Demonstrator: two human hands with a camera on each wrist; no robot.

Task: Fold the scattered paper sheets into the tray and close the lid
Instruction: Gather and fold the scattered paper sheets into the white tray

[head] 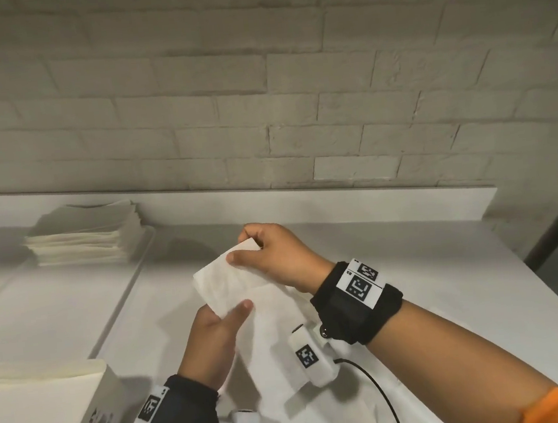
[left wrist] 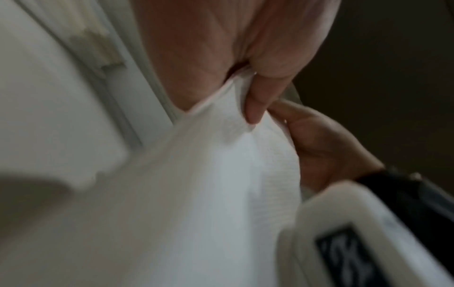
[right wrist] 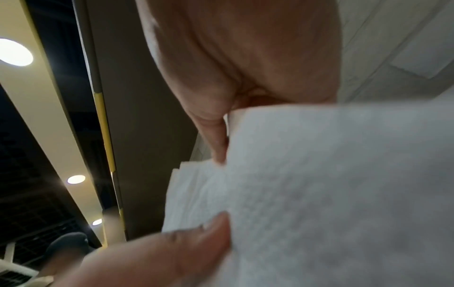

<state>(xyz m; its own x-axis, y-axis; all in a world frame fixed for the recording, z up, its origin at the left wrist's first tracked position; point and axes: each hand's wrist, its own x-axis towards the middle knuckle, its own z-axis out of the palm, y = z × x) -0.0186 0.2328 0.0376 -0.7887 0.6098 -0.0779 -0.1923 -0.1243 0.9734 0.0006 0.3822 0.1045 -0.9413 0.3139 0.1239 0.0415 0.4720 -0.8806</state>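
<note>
A white paper sheet (head: 225,284) is held up above the white table, partly folded over, its lower part hanging toward the table. My left hand (head: 218,321) pinches its near lower corner between thumb and fingers. My right hand (head: 260,247) pinches the far upper corner. The left wrist view shows the thumb pressed on the textured paper sheet (left wrist: 221,174). The right wrist view shows both thumbs on the paper sheet (right wrist: 319,184). A flat white tray (head: 133,278) lies at the left, with a stack of folded sheets (head: 87,235) at its far end.
A grey-white box (head: 86,421) with a cream top stands at the near left corner. A black cable (head: 382,393) trails from the right wrist camera across the table. A low white ledge and a brick wall close off the back.
</note>
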